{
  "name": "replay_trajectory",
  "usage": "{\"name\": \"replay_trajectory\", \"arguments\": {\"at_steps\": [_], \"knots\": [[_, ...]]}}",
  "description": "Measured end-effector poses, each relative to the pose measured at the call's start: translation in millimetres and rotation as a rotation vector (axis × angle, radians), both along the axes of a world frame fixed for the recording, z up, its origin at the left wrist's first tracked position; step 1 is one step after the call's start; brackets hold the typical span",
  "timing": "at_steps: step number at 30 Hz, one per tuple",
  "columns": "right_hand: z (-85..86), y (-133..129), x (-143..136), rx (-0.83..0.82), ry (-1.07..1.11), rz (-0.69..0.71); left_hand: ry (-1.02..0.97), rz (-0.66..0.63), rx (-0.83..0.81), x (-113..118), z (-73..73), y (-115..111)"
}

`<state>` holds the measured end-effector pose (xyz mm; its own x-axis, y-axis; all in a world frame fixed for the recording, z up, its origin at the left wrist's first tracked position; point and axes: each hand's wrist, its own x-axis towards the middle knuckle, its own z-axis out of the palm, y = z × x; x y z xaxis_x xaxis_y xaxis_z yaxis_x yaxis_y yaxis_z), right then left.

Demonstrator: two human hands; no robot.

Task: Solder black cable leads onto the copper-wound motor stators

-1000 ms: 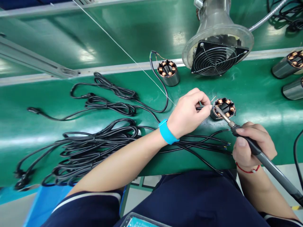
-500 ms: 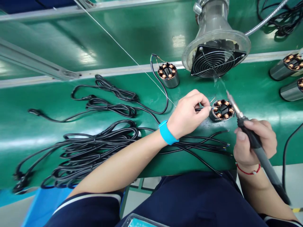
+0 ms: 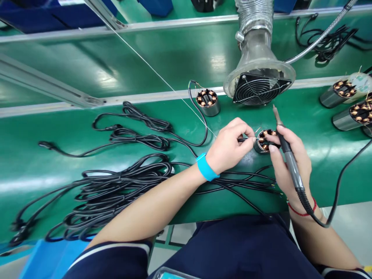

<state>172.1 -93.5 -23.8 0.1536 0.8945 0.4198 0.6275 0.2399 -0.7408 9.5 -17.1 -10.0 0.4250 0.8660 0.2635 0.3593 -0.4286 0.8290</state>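
Note:
My left hand [image 3: 232,143] pinches the end of a black cable [image 3: 243,139] at the left rim of a round stator with copper coils [image 3: 264,142]. A thin strand of solder wire [image 3: 162,79] runs down from the upper left to this hand. In my right hand [image 3: 290,162] is a soldering iron [image 3: 288,157], its tip pointing up, above and right of the stator and clear of it. The thumb and a finger of that hand reach over the stator's right side and hide part of it.
A fume extractor with a fan grille [image 3: 257,90] hangs behind the stator. Another stator [image 3: 208,102] stands at the back, more [image 3: 345,116] at the right. Coiled black cables [image 3: 116,186] cover the left bench; loose cable ends [image 3: 250,182] lie near the front edge.
My right hand has moved left to the stator, with the iron turned more upright and its tip higher. My left hand keeps its pinch at the stator. The camera view has shifted slightly.

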Motion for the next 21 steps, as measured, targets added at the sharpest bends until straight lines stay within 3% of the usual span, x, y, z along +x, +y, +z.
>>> {"name": "replay_trajectory", "arguments": {"at_steps": [4,8,13,21], "knots": [[-4.8,0.9,-2.1,0.085,-0.044,-0.063,-0.052,-0.033,-0.156,-0.3,1.1,-0.2],[-7.6,2.5,-4.5,0.081,-0.080,-0.017,-0.096,-0.053,-0.210,-1.7,-0.2,-1.5],[-4.8,2.9,-8.4,0.099,-0.036,0.013,-0.144,-0.076,0.006,-4.8,-2.0,-4.4],[-3.7,8.8,-16.1,0.094,0.173,-0.001,-0.026,-0.157,0.314,-6.7,-7.7,-5.6]]}}
